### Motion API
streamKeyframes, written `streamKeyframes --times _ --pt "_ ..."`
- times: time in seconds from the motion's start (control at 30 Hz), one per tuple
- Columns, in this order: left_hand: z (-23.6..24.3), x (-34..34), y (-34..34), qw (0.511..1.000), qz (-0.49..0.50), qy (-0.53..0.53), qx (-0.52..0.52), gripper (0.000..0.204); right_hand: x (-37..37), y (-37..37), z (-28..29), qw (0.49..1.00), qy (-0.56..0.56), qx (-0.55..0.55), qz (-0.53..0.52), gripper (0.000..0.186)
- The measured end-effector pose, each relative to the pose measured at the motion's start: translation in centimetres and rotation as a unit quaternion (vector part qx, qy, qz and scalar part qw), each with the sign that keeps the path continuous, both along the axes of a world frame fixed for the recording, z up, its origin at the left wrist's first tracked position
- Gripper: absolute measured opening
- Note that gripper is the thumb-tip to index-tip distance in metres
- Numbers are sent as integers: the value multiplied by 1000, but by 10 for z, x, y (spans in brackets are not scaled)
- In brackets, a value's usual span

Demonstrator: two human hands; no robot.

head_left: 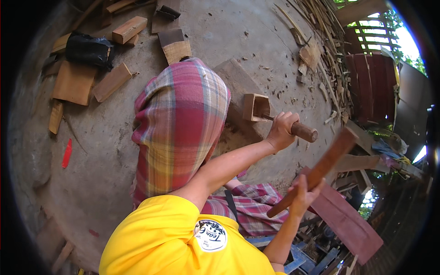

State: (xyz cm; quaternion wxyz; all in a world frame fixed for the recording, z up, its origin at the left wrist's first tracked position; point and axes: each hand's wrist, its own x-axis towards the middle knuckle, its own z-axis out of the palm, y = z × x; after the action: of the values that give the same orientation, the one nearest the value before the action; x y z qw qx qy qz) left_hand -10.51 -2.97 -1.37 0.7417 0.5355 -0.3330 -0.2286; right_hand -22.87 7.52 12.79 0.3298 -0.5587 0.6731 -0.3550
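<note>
A: So, what is gripped by the left hand?

B: A chisel with a round wooden handle is clenched in it, fingers wrapped tight around the handle. The blade end is set against a small hollow wooden box piece.

A: Where is that piece kept?

B: It is rested on a thick wooden block lying on the concrete floor, just beyond the knee covered by plaid cloth.

A: And the right hand?

B: A long wooden mallet stick is grasped near its lower end, fingers closed on it, and it is held raised and tilted, well apart from the chisel handle.

A: Anything else noted?

B: Wood offcuts and a black bag are scattered toward the far left of the floor. Splinters and slats are piled at the far right edge. A yellow shirt is seen at the bottom.
</note>
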Motion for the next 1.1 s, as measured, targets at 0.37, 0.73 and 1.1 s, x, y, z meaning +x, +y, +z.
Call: streamKeyframes --times 0.37,0.73,1.1 --pt "-3 -6 7 1000 14 -26 6 23 1 5 -2 999 30 10 40 72" --pt "-8 -11 14 1000 13 -10 0 21 -10 13 -6 997 50 2 65 67" --pt "-6 -7 17 999 31 -34 3 20 -1 18 -2 992 83 44 86 64"
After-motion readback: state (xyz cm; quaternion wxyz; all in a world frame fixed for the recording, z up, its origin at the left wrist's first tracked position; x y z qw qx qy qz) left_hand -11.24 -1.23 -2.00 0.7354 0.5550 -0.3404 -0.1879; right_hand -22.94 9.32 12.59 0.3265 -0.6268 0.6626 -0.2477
